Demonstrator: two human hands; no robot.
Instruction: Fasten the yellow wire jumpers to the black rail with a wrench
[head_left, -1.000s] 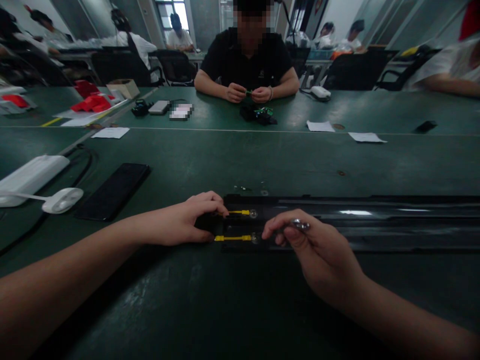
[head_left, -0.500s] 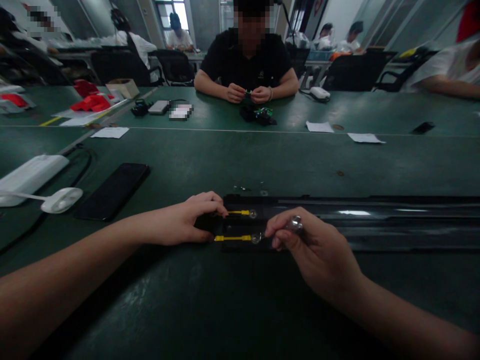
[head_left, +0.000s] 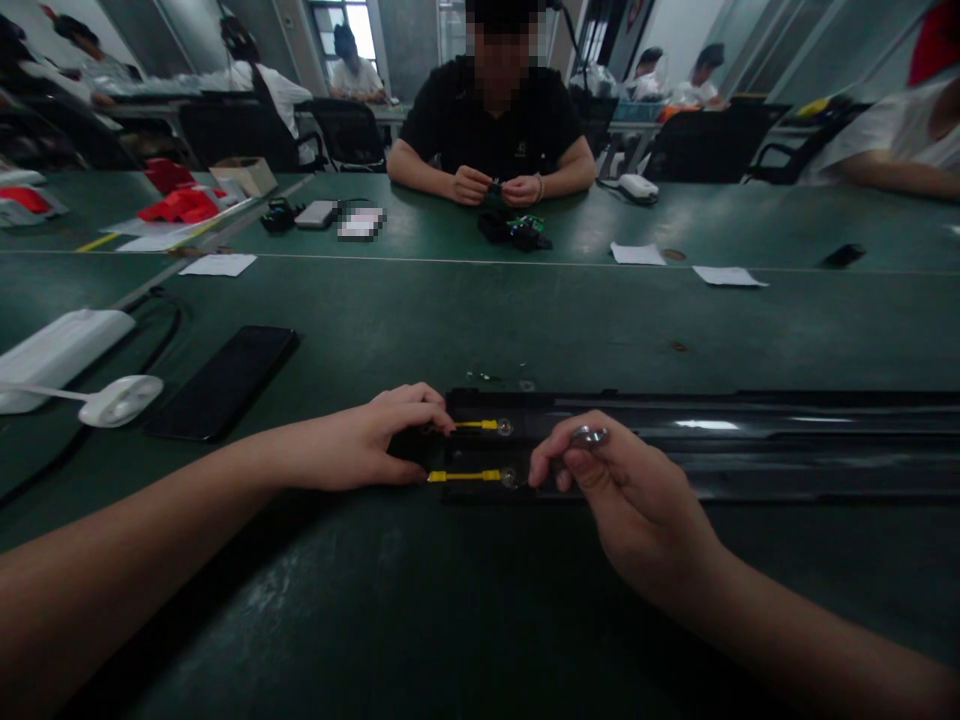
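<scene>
A long black plastic-looking strip lies across the table. Near its left end are two yellow flat pieces, an upper one and a lower one, each ending in a round metallic-looking disc. My left hand rests at that end, thumb by the lower yellow piece and fingertips at the upper one, with a gap between them. Over the strip, my right hand is closed around a small shiny metal tool with a rounded end. The fingers hide most of it, and its tip is hard to make out.
A black phone, a white adapter and a cabled white plug lie to the left. Tiny clear bits sit behind the strip. Across the table, a co-worker in black handles a small part.
The metal tool in my right hand has turned, so its shiny end shows at another angle. My right fingertips have shifted slightly. My left hand stays in place.
</scene>
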